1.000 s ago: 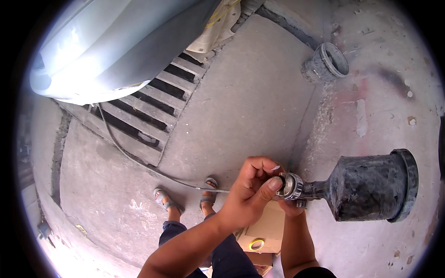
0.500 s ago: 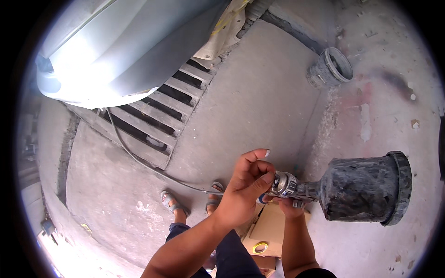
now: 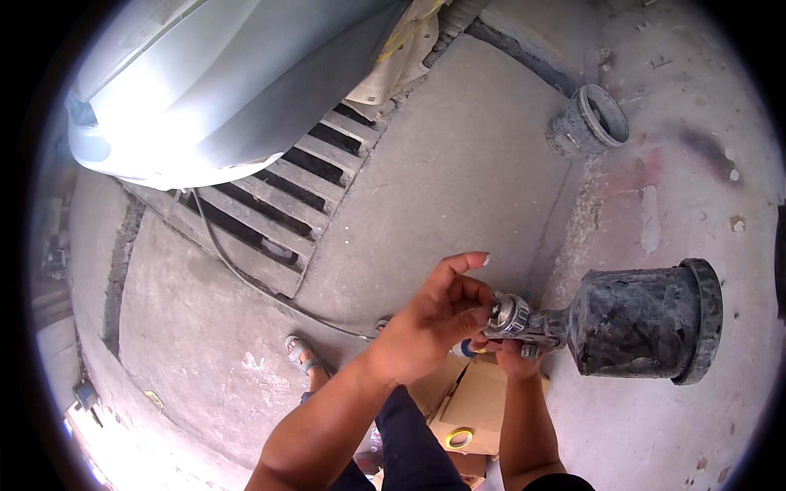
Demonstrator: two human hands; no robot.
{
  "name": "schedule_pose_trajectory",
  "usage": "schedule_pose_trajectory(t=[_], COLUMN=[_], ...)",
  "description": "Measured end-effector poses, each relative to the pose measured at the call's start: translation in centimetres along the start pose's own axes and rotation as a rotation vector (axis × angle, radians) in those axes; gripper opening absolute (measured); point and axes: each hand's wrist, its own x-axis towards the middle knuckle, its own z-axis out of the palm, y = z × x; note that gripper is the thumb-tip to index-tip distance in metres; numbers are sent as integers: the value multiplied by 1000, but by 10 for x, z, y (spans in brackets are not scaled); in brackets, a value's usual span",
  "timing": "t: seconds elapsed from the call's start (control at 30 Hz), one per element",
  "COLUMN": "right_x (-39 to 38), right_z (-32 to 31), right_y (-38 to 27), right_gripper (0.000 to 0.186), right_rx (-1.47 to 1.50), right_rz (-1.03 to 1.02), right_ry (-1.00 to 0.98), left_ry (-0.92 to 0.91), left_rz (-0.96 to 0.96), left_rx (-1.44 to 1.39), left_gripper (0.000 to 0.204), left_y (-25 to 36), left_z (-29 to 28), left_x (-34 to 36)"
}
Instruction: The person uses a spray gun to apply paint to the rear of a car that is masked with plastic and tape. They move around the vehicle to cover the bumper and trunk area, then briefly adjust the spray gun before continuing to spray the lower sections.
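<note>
A spray gun lies sideways between my hands, its silver nozzle [image 3: 513, 317] toward the left. Its dark, paint-smeared cup [image 3: 634, 323] extends to the right, with a thick lid at the far end. My right hand [image 3: 517, 362] grips the gun from below, and the handle is mostly hidden. Thumb and curled fingers of my left hand [image 3: 430, 327] are closed at the nozzle's front, while one fingertip sticks out above. Whether something small sits between those fingertips is hidden. A bit of blue [image 3: 468, 348] shows beneath the left thumb.
Ahead on the left is a silvery car body panel [image 3: 188, 106] above a slotted floor drain [image 3: 286, 192]. A grey hose [image 3: 246, 282] runs across the concrete. By the right wall stands a stained bucket [image 3: 573, 131]. Below my hands are a cardboard box [image 3: 479, 401] and a yellow tape roll [image 3: 459, 439].
My left hand has shifted slightly up and right at the nozzle, its raised finger now pointing more rightward. The cup end has tilted up a little. My right hand keeps its grip.
</note>
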Motion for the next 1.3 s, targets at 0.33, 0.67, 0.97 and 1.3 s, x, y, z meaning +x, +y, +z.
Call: schedule_pose_trajectory(t=[0.33,0.67,0.97,1.3], right_x=[8,24,33,126], right_z=[26,125,224,165], right_y=[-26,-91,-172,-199], right_gripper=[50,47,37,31], right_rx=[54,1,106,-75], right_rz=[43,-38,12,-121], right_ry=[-23,57,131,76], left_ry=[314,622,602,180], left_rz=[121,-57,75,-514], left_rx=[-7,190,380,1234], left_gripper=[32,17,31,65], left_y=[-8,-25,-98,-134], left_z=[-26,-63,-85,-133], left_x=[-15,-92,-130,-148])
